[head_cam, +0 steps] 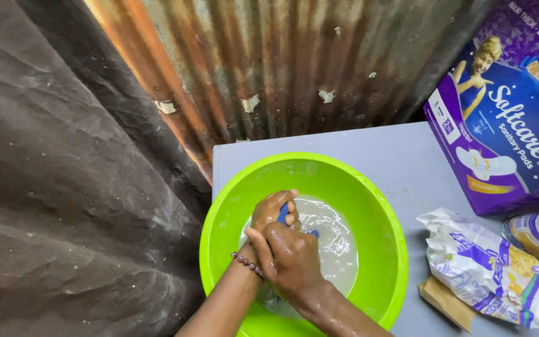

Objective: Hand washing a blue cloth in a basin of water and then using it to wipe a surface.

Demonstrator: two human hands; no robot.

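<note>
Basin: a round, glossy lime-green plastic basin [369, 206] with a smooth rolled rim, sitting on the tabletop at the lower middle of the view.
Water: shallow, clear and rippled water [332, 240] with glints of light, pooled in the bottom of the basin.
Blue item: a small blue thing [282, 214], only slivers visible between the two hands near the basin's centre; its material and full shape cannot be told.
Left hand: wet left hand [274, 211] at about 10 o'clock from the basin's centre, fingers curled together and clamped on the blue item; a string of small round brownish beads [246, 263] circles the wrist.
Right hand: wet, shiny right hand [292, 257] just at 6 o'clock of the left one, touching it, its fingers folded together over the blue item and the left hand.
Tabletop: flat, matte, pale grey tabletop [400, 159], smooth, with a straight left edge.
Wall: corrugated metal sheet [269, 68] at 12 o'clock, ridged, rust-streaked orange and grey.
Dark surface: rough, gritty dark grey surface [63, 187] at 9 o'clock.
Box: purple printed cardboard box [506, 125] at 2 o'clock, standing tilted.
Packet: crumpled white and purple plastic packet [488, 268] at 4 o'clock, lying over a flat brown paper piece [447, 302].
</note>
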